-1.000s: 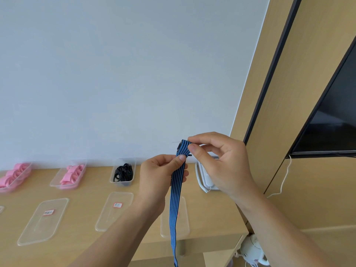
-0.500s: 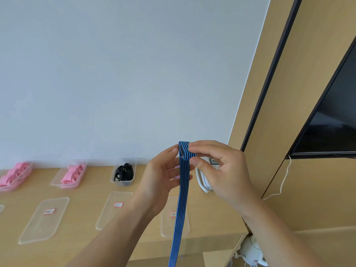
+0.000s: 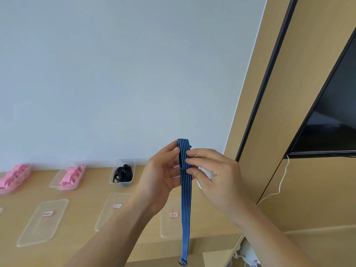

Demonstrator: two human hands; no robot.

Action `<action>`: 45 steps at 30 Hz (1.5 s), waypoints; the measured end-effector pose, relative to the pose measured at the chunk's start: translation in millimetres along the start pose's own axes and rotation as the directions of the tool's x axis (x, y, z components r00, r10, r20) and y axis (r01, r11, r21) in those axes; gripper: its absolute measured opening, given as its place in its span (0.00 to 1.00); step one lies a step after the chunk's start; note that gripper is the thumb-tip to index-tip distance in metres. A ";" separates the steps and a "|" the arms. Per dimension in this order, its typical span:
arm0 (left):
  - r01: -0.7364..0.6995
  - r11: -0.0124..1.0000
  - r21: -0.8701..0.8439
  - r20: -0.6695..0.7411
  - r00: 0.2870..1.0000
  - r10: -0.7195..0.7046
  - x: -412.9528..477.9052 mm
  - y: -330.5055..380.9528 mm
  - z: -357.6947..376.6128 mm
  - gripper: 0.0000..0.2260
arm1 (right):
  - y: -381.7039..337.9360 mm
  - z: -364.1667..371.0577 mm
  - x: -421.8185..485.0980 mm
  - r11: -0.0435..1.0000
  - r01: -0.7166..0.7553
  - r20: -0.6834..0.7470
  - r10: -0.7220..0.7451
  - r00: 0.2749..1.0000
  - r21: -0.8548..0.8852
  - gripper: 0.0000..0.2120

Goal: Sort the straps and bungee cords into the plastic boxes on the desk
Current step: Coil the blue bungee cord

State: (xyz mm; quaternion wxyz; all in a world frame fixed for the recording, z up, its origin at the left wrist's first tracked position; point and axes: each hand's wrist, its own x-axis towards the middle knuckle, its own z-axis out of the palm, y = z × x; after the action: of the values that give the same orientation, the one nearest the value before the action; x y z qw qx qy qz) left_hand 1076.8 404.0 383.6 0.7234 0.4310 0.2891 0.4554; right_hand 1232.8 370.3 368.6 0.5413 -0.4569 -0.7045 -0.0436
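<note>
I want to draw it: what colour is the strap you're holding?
The strap is blue with thin black stripes, in head view.

wooden desk [image 3: 90, 193], clear boxes [image 3: 64, 187] of pink straps [image 3: 72, 175], box [image 3: 121, 184] of black cords [image 3: 123, 173], labelled lids [image 3: 38, 228]

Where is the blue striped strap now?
Head view, just right of centre: the blue striped strap hangs in front of the desk, its folded top pinched between the left hand and right hand.

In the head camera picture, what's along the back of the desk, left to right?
Far-left box of pink straps → second box of pink straps → box of black cords → then, held up in front, blue striped strap.
</note>
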 end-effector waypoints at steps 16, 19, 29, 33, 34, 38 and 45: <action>-0.067 0.992 0.105 0.003 0.998 0.067 -2.6 -4.0 3.9 0.17 | -8.8 -10.8 37.1 0.992 -0.095 0.071 0.101 0.992 -0.082 0.10; -0.086 0.986 0.144 0.012 0.996 0.085 -3.8 -2.1 6.1 0.16 | -7.3 -11.2 50.0 0.962 -0.251 0.241 0.270 0.932 -0.108 0.16; -0.084 0.990 0.116 -0.042 0.995 0.089 -7.7 -0.2 5.3 0.10 | -8.9 -14.2 63.2 0.907 -0.420 0.306 0.397 0.866 0.013 0.09; -0.031 0.988 0.148 -0.069 0.997 0.042 -6.7 -3.7 4.8 0.12 | -9.4 -14.7 65.2 0.916 -0.396 0.219 0.375 0.901 0.059 0.10; -0.023 0.988 0.152 -0.065 0.997 0.033 -6.9 -4.7 4.6 0.12 | -9.9 -14.9 65.3 0.919 -0.389 0.201 0.370 0.907 0.063 0.10; -0.052 0.986 0.161 -0.062 0.996 0.062 -7.1 -5.2 3.5 0.08 | -12.7 -15.0 62.3 0.936 -0.345 0.143 0.332 0.932 0.077 0.11; -0.054 0.985 0.161 -0.169 0.982 0.082 -2.3 -5.0 2.7 0.07 | -19.3 -11.3 52.6 0.982 -0.166 0.075 0.159 0.984 0.091 0.11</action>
State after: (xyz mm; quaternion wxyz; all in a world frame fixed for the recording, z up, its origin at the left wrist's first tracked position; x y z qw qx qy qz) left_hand 1080.0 399.9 380.5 0.6432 0.4543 0.3714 0.4919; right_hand 1227.8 384.2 423.8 0.5403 -0.4874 -0.6841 0.0504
